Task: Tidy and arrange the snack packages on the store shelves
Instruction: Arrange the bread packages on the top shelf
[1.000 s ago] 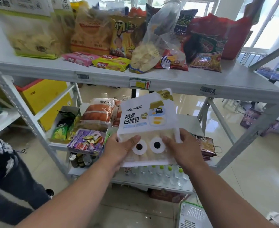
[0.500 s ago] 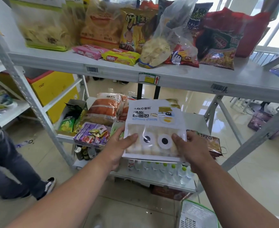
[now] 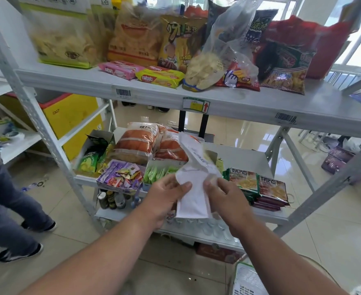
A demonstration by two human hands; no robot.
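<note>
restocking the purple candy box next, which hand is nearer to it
Left. The left hand is just right of the purple candy box; the right hand is farther right, beyond the white bread bag both hold.

Both hands extended forward, fingers curled, pinching.

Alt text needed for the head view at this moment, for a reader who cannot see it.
Both hands, left hand and right hand, grip a white bread package, motion-blurred, in front of the middle shelf of a grey metal rack. That shelf holds bread loaves and snack boxes; the top shelf holds chip bags and wafer packs.
</note>
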